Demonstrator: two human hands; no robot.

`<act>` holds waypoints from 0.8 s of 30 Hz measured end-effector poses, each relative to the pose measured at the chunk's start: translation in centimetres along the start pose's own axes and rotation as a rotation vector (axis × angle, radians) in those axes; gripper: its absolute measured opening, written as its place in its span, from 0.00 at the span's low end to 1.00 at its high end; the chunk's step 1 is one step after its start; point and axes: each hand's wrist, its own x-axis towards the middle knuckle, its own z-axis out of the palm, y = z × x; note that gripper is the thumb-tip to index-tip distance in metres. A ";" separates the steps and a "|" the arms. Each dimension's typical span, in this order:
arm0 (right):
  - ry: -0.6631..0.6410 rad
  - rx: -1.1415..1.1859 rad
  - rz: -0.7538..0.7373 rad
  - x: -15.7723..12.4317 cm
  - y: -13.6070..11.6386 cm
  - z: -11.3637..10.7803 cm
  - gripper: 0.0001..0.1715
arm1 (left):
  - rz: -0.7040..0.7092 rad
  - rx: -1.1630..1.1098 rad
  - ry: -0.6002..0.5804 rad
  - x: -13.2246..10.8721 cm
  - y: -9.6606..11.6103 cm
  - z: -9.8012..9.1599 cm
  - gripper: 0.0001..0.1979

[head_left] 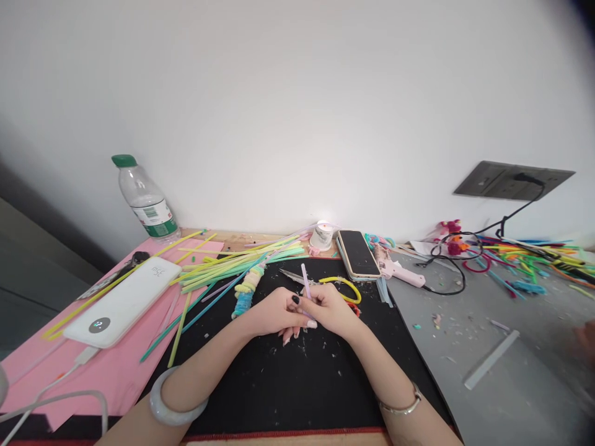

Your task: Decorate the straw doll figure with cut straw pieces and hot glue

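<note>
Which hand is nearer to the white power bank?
Left. The left hand is to the right of the power bank; the right hand is farther off on that same side.

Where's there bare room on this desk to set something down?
Best is the black mat, nearer you than your left hand and right hand, lightly littered. The grey surface between the mat's right edge and the translucent strip also has room. It's crowded toward the wall: paper cup, smartphone, glue gun; and left: power bank, pipe cleaners.

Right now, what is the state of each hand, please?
Left hand: partly hidden; its grip cannot be told.
Right hand: closed on the lilac stem.
</note>
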 end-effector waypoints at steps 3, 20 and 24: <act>0.243 0.051 0.010 0.2 0.2 0.3 0.19 | 0.125 -0.092 0.205 0.3 -0.1 0.5 0.08; 0.377 0.514 0.152 0.9 0.8 0.4 0.14 | 0.484 0.337 0.631 0.2 -0.1 -0.1 0.09; 0.301 0.642 0.201 0.8 0.5 -0.3 0.16 | 0.438 0.369 0.605 0.1 0.0 -0.2 0.09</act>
